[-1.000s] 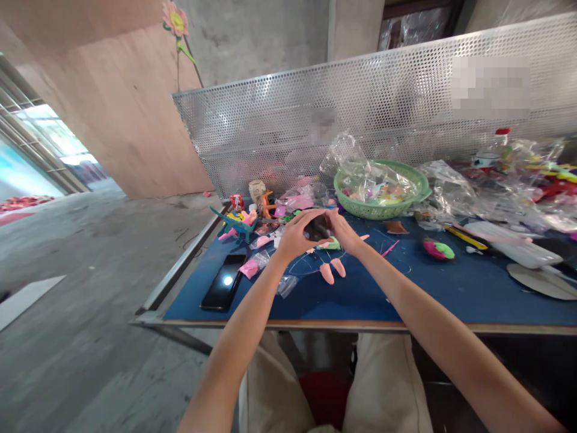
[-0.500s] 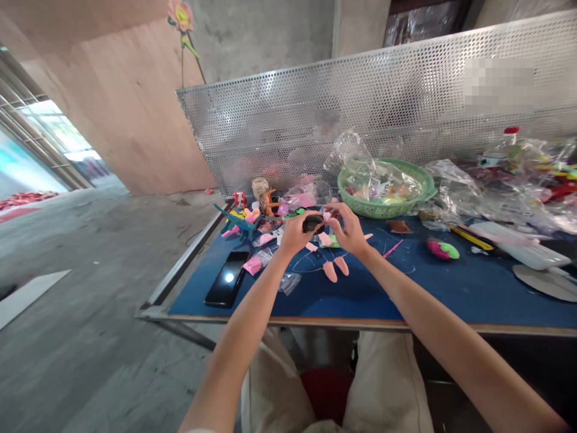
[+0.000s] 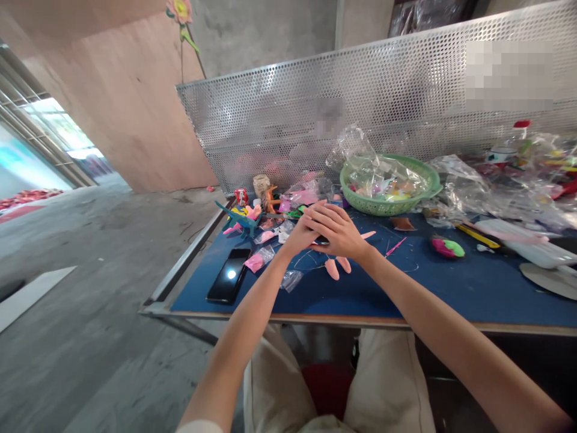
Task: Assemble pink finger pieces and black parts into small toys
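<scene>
My left hand [image 3: 301,236] and my right hand [image 3: 343,233] are pressed together above the middle of the table, the right fingers lying across the left hand. A sliver of a dark rounded object [image 3: 321,240] shows beneath them, held in my left hand. Whatever lies between the palms is hidden. Just below the hands, two pale pink clay pieces [image 3: 332,269] rest on the blue tabletop [image 3: 360,296]. A thin pink piece [image 3: 368,234] sticks out beside my right wrist. Left of my left forearm lies a small bag of pink clay [image 3: 255,263].
A black phone [image 3: 229,276] lies at the left front. Behind it stands a teal figure [image 3: 243,224]. A green basket [image 3: 383,206] of bags is at the back. At the right lie pink and green clay [image 3: 447,247], a yellow cutter [image 3: 478,236] and heaped plastic bags [image 3: 509,198].
My hands have come together, the right now covering the left. The pink piece pinched in my right fingers is out of sight, and the dark object is mostly covered.
</scene>
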{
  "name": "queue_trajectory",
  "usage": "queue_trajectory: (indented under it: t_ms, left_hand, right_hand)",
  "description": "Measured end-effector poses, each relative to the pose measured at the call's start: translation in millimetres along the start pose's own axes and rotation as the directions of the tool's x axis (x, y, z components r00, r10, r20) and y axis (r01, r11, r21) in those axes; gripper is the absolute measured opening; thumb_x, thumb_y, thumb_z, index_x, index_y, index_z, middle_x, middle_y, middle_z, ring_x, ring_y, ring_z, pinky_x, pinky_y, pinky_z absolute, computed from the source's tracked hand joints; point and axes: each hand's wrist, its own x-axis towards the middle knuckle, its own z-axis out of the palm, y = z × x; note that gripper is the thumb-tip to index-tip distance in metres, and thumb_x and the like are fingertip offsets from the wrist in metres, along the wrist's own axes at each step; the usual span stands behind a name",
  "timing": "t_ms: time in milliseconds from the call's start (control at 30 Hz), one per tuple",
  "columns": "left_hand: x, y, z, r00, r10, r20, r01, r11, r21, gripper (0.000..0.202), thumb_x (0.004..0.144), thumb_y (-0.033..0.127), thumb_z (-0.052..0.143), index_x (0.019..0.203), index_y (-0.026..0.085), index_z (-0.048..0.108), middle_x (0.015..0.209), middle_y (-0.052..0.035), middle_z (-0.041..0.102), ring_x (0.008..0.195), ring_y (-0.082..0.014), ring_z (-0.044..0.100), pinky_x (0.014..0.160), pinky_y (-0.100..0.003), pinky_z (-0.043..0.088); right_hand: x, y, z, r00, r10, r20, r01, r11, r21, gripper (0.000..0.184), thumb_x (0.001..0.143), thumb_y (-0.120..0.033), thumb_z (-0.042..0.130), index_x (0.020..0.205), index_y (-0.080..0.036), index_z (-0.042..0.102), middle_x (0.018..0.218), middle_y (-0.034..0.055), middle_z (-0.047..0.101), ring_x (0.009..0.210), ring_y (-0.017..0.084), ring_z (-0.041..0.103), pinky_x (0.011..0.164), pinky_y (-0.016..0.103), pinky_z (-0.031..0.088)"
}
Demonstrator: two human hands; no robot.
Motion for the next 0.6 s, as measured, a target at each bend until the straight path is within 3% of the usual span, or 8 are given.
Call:
queue_trajectory:
  t_ms: [133, 200, 300, 400, 500, 600]
  left_hand:
    - [-3.1, -9.3, -1.9, 0.984, -0.083, 0.156, 0.115, 0.972, -0.203, 0.053, 0.076, 0.032, 0.083, 0.125, 0.021, 0.069, 0.138, -0.0083, 0.065, 0.143, -0.0329, 0.05, 0.12, -0.045, 0.042]
    - [-2.1, -12.1, -2.3, 0.976, -0.142, 0.167, 0.193, 0.917, -0.349, 0.061, 0.074, 0.05, 0.084, 0.126, 0.023, 0.068, 0.14, -0.0092, 0.065, 0.139, -0.0321, 0.054, 0.117, -0.046, 0.046]
    - [1.2, -10.2, -2.3, 0.953, -0.239, 0.185, 0.299, 0.833, -0.466, 0.069, 0.079, 0.075, 0.069, 0.124, 0.022, 0.07, 0.13, -0.0125, 0.07, 0.119, -0.031, 0.067, 0.105, -0.049, 0.055]
    - [3.2, -5.2, -2.1, 0.945, -0.266, 0.189, 0.326, 0.809, -0.49, 0.062, 0.079, 0.067, 0.077, 0.121, 0.021, 0.072, 0.114, -0.0108, 0.074, 0.098, -0.0257, 0.072, 0.099, -0.049, 0.058]
    - [3.1, -4.0, -2.1, 0.953, -0.245, 0.178, 0.301, 0.829, -0.471, 0.057, 0.072, 0.051, 0.09, 0.116, 0.018, 0.074, 0.107, -0.0078, 0.074, 0.094, -0.0216, 0.073, 0.099, -0.048, 0.058]
    - [1.8, -6.5, -2.3, 0.948, -0.239, 0.209, 0.313, 0.818, -0.482, 0.056, 0.068, 0.049, 0.094, 0.109, 0.016, 0.075, 0.099, -0.0053, 0.073, 0.089, -0.0185, 0.071, 0.096, -0.046, 0.059]
  right_hand:
    - [-2.7, 8.1, -4.1, 0.995, 0.099, -0.007, -0.099, 0.995, 0.024, 0.055, 0.097, -0.05, 0.065, 0.149, -0.033, 0.057, 0.151, 0.0067, 0.062, 0.14, 0.035, 0.057, 0.12, 0.058, 0.042]
    - [-2.8, 12.2, -7.7, 0.991, 0.121, -0.049, -0.119, 0.992, 0.036, 0.058, 0.095, -0.056, 0.066, 0.147, -0.03, 0.058, 0.148, 0.0089, 0.064, 0.139, 0.035, 0.058, 0.119, 0.058, 0.043]
    - [-3.0, 18.5, -11.3, 0.978, 0.16, -0.131, -0.151, 0.986, 0.071, 0.06, 0.092, -0.061, 0.068, 0.141, -0.027, 0.063, 0.138, 0.0107, 0.071, 0.132, 0.035, 0.064, 0.119, 0.058, 0.045]
    - [-5.9, 24.3, -10.6, 0.95, 0.229, -0.212, -0.211, 0.972, 0.105, 0.055, 0.093, -0.064, 0.064, 0.134, -0.027, 0.069, 0.125, 0.0092, 0.078, 0.122, 0.035, 0.07, 0.117, 0.058, 0.048]
    - [-10.1, 26.6, -7.1, 0.933, 0.241, -0.266, -0.212, 0.968, 0.131, 0.051, 0.097, -0.064, 0.058, 0.129, -0.027, 0.074, 0.114, 0.0077, 0.081, 0.116, 0.034, 0.074, 0.113, 0.056, 0.052]
    - [-10.9, 24.0, -3.9, 0.942, 0.22, -0.253, -0.189, 0.972, 0.141, 0.052, 0.099, -0.064, 0.053, 0.131, -0.029, 0.073, 0.121, 0.0066, 0.079, 0.118, 0.033, 0.073, 0.116, 0.057, 0.049]
